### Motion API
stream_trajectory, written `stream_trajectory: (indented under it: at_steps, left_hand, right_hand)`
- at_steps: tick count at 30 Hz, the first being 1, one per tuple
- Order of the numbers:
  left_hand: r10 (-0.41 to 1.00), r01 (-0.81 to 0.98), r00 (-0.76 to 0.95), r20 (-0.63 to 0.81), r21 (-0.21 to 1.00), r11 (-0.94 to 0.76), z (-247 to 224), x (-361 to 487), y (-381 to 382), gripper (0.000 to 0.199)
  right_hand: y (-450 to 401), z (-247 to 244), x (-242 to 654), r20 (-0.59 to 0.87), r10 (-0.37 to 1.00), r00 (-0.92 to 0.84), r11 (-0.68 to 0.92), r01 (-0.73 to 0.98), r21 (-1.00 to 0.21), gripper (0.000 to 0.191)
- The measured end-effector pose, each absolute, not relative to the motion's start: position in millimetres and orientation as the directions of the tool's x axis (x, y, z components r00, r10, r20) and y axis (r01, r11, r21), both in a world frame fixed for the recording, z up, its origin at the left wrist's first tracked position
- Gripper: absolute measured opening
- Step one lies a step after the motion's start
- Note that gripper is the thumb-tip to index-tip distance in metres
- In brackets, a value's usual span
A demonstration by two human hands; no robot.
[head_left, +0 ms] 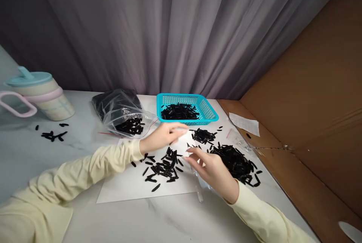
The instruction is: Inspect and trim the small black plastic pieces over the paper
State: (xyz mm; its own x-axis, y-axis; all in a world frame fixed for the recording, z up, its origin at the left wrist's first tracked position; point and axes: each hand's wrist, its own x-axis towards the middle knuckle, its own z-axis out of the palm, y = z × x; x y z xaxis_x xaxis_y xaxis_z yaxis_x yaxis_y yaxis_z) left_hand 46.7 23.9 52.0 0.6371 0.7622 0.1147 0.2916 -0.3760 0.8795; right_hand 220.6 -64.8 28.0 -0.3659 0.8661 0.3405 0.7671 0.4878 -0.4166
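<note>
My left hand (166, 136) reaches over the back of a white sheet of paper (118, 182), in front of a turquoise basket (186, 122). Its fingers are stretched out, slightly blurred, and I see nothing held in them. To its right and nearer, my right hand (212, 168) is closed in a loose pinch; a small dark sliver (188, 145) shows at its fingertips, apparently one of the slim black pieces. A scattered group of black pieces (165, 165) lies on the paper below both hands. A small heap (203, 136) and a larger heap (233, 160) lie to the right.
More black pieces fill the basket's bottom. A clear zip bag (118, 111) of black pieces lies left of it. A lidded cup (48, 94) stands far left near several stray pieces (53, 136). Cardboard (308, 122) walls the right side; a paper slip (244, 123) lies there.
</note>
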Motion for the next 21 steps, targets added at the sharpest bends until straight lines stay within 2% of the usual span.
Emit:
stream_trajectory:
  at_steps: [1, 3, 9, 13, 17, 21]
  left_hand:
    - [0.743, 0.224, 0.667, 0.047, 0.939, -0.261, 45.6, 44.8, 9.9, 0.039]
    - [0.727, 0.164, 0.686, -0.030, 0.980, -0.115, 30.9, 41.4, -10.9, 0.040]
    - [0.713, 0.130, 0.693, -0.107, 0.991, 0.021, 3.9, 33.6, -25.6, 0.042]
    - [0.676, 0.081, 0.727, -0.117, 0.993, 0.085, 2.3, 31.3, -22.0, 0.041]
    - [0.651, 0.071, 0.741, -0.163, 0.984, 0.166, 4.0, 30.3, -19.6, 0.040]
    - [0.645, 0.097, 0.742, -0.183, 0.981, 0.166, 6.6, 30.1, -19.5, 0.041]
  right_hand:
    - [-65.9, 25.1, 213.6, 0.301, 0.886, -0.354, 0.462, 0.732, -0.500, 0.014]
    - [-67.2, 15.8, 201.1, 0.237, 0.892, -0.385, 0.448, 0.685, -0.575, 0.012]
    - [-69.2, -6.6, 190.8, 0.205, 0.851, -0.484, 0.498, 0.617, -0.609, 0.012]
    - [-68.4, -8.7, 195.5, 0.259, 0.796, -0.548, 0.586, 0.588, -0.558, 0.018]
    - [-68.0, -12.9, 196.8, 0.275, 0.787, -0.552, 0.607, 0.612, -0.507, 0.028]
    - [-67.7, -14.0, 195.0, 0.282, 0.781, -0.557, 0.615, 0.610, -0.499, 0.027]
